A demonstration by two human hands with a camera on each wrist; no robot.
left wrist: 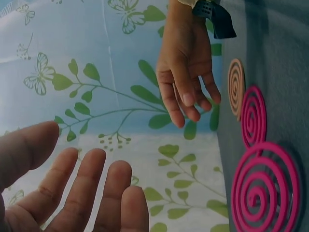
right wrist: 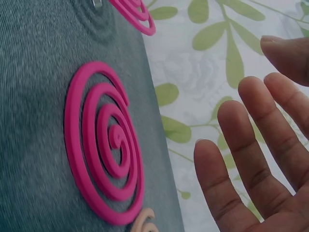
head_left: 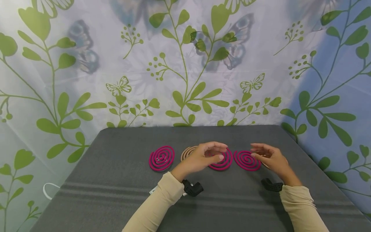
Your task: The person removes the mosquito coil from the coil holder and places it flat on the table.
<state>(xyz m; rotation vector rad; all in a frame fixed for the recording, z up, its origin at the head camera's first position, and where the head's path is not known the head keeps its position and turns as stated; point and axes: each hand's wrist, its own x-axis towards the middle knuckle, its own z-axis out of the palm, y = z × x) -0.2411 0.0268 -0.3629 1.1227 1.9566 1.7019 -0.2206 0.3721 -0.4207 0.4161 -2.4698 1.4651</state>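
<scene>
Pink and tan spiral mosquito coils lie in a row on the grey table. From the left in the head view come a pink coil [head_left: 155,166], a partly covered tan coil [head_left: 185,152], a pink coil [head_left: 229,162] and another pink coil [head_left: 244,164]. My left hand [head_left: 204,158] hovers over the middle of the row, partly hiding two coils. At the right end, my right hand [head_left: 271,158] hangs above a mostly hidden tan coil [left wrist: 235,87]. Both hands have loosely bent fingers and hold nothing. A large pink coil [right wrist: 89,125] shows in the right wrist view.
The grey table [head_left: 116,193] reaches a leaf-patterned cloth backdrop [head_left: 139,106]. Black wrist mounts [head_left: 192,188] sit at both cuffs. A small metal piece [right wrist: 97,3] shows in the right wrist view. At left hangs a white cord [head_left: 44,190].
</scene>
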